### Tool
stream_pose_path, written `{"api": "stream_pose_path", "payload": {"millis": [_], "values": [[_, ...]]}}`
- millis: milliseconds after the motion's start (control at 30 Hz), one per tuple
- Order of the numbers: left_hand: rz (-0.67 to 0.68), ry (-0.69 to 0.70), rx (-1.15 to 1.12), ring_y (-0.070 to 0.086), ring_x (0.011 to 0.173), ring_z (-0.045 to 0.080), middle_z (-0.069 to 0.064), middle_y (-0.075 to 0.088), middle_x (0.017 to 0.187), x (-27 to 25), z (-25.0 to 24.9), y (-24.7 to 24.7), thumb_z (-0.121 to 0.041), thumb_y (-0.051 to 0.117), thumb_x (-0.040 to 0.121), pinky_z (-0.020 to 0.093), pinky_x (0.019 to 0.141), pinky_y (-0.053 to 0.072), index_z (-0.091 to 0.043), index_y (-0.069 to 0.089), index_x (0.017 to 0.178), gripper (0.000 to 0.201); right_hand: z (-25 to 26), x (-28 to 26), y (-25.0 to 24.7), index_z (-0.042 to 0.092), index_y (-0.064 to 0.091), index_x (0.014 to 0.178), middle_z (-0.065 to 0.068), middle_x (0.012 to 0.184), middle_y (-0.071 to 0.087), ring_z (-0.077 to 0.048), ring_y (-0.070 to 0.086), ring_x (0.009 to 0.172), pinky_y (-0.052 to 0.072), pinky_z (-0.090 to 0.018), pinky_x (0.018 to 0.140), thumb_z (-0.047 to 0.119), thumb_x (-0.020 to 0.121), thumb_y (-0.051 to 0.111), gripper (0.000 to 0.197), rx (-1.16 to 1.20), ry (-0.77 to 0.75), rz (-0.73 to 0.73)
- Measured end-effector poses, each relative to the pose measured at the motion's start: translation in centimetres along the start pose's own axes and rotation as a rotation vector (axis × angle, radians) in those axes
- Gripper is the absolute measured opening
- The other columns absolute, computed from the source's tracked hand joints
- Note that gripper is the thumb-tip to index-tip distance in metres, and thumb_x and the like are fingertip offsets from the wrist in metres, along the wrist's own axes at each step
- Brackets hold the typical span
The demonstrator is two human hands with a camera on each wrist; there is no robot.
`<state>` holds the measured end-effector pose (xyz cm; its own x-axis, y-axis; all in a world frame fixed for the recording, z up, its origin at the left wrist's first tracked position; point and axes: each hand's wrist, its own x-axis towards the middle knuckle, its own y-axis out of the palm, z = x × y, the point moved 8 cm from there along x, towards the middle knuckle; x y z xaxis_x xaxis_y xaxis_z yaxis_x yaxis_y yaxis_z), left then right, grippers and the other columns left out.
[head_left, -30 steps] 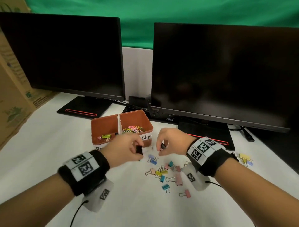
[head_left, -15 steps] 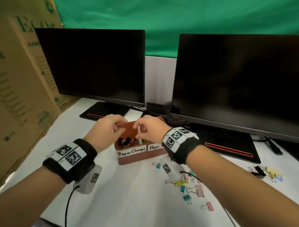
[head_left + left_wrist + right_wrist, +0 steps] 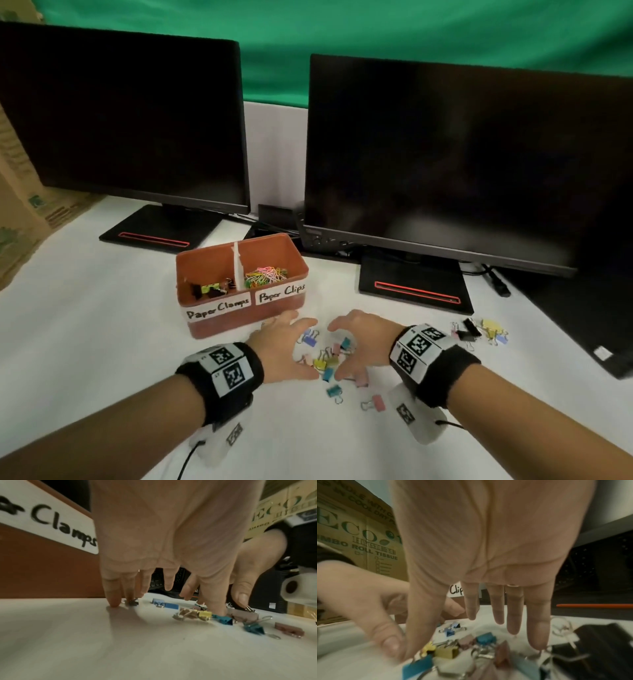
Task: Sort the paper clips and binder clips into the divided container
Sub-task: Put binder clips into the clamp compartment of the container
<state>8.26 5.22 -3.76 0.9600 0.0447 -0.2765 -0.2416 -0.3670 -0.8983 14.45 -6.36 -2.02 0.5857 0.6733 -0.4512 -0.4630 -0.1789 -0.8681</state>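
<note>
Cupping a loose pile of coloured binder clips [image 3: 327, 359] on the white table [image 3: 102, 342], left hand [image 3: 281, 349] and right hand [image 3: 359, 342] spread, fingers relaxed, gripping nothing, just in front of the brown divided container [image 3: 219, 325], paper clips [image 3: 265, 275] in its right compartment.

Your container [image 3: 219, 327] sits upright — a brown tub split by a white divider. Left half, labelled "Paper Clamps", holds a few binder clips [image 3: 210, 289]; right half holds bright paper clips [image 3: 265, 275]. In front, a loose pile [image 3: 327, 359] of pastel binder clips lies on the table — more [image 3: 479, 330] lie well right.
</note>
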Motion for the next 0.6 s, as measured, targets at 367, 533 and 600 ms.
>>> {"api": "stream_pose_path", "payload": {"millis": [367,533,600], "values": [[-0.037,0.083,-0.079,0.055,0.103,0.018,0.001,0.051,0.115,1.2,-0.9,-1.1,-0.025,0.073,0.078,0.023,0.088,0.044,-0.02,0.06,0.122,0.046,2.0,2.2,0.1,0.018,0.063,0.114,0.0,0.098,0.043,-0.022,0.051,0.093,0.041,-0.027,0.08,0.024,0.073,0.077,0.043,0.057,-0.056,-0.08],[-0.043,0.041,-0.139,0.061,0.092,0.016,-0.001,0.053,0.1,1.3,0.2,-1.5,-0.021,0.076,0.075,0.015,0.067,0.046,-0.017,0.064,0.107,0.034,1.6,2.7,-0.1,0.013,0.068,0.107,-0.005,0.101,0.059,-0.014,0.048,0.088,0.039,-0.024,0.075,0.023,0.073,0.078,0.037,0.089,-0.099,-0.054],[-0.044,0.032,-0.144,0.061,0.09,0.017,-0.001,0.055,0.097,1.2,0.4,-1.7,-0.02,0.076,0.075,0.019,0.069,0.05,-0.016,0.065,0.103,0.03,1.4,3.0,-0.1,0.012,0.069,0.102,-0.004,0.1,0.063,-0.014,0.053,0.087,0.043,-0.023,0.072,0.023,0.071,0.08,0.035,0.122,-0.09,-0.043]]}}
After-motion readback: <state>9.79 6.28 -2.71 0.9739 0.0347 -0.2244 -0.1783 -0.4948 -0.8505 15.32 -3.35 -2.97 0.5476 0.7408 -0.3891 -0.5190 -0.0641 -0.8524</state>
